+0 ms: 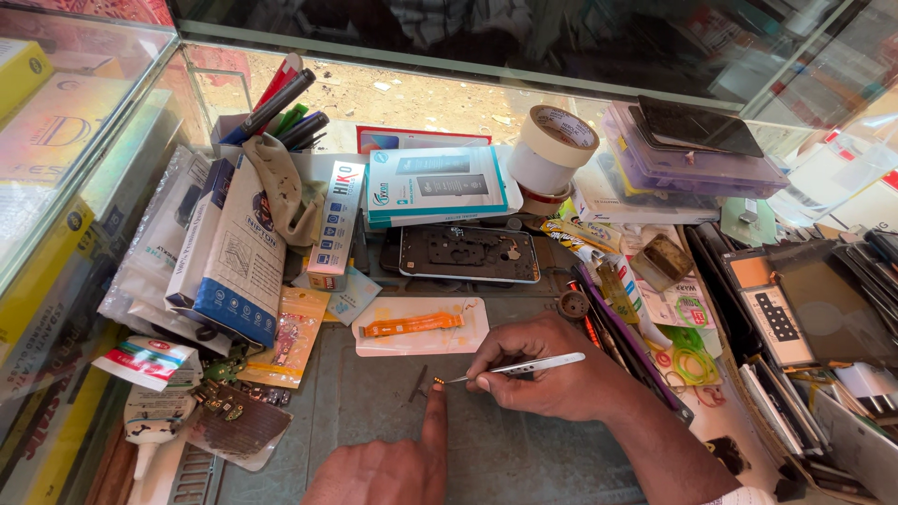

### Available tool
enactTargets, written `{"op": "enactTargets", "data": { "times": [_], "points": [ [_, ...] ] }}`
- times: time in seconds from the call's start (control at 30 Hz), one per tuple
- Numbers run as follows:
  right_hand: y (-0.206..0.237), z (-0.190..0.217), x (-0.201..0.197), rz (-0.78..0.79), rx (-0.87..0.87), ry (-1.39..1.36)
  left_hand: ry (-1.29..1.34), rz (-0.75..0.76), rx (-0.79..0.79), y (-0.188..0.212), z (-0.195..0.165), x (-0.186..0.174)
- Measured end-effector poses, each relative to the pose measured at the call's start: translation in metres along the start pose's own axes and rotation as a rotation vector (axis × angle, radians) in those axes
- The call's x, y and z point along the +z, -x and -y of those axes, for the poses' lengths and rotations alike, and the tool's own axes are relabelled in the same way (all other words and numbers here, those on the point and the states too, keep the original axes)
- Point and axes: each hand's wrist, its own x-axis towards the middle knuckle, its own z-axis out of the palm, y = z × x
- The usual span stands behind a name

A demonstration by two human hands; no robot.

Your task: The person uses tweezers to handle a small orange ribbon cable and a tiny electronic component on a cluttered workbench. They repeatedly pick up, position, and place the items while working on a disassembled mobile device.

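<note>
My right hand [552, 369] grips silver tweezers [514, 367] whose tip touches a tiny gold part [438, 381] on the grey work mat [374, 411]. My left hand [393, 463] has its index finger stretched out and pressed on the mat right at that part, the other fingers curled. A short dark strip [418, 382] lies just left of the fingertip. Beyond the hands an orange flex cable [413, 324] rests on a pale backing sheet [421, 327]. Farther back lies an opened phone frame [468, 254] with its inner side up.
Boxes and plastic packets [234, 252] pile at the left, with a pen holder [271, 117] behind. A tape roll [552, 150] and a purple case [687, 154] stand at the back. Phone screens and parts [804, 309] crowd the right; small circuit boards [234, 411] lie at the lower left.
</note>
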Motion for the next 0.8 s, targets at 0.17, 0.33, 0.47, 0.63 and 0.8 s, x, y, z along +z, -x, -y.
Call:
{"op": "enactTargets", "data": {
  "times": [0.17,0.33,0.47,0.63,0.8],
  "points": [
    [0.0,-0.003,0.0,-0.005,0.017,-0.012,-0.02,-0.05,0.032,0.0,0.003,0.005],
    [0.0,-0.004,0.0,-0.005,-0.015,-0.027,-0.033,-0.163,0.063,0.003,0.006,0.008],
    [0.001,-0.005,-0.002,-0.027,-0.064,-0.013,-0.003,-0.117,0.008,0.005,0.004,0.001],
    [0.001,-0.004,-0.001,-0.031,-0.053,-0.015,0.026,-0.11,-0.021,0.011,0.004,-0.008],
    [0.005,0.0,-0.009,-0.205,-0.189,0.178,0.018,-0.054,-0.047,0.011,0.005,-0.008]
  ]
}}
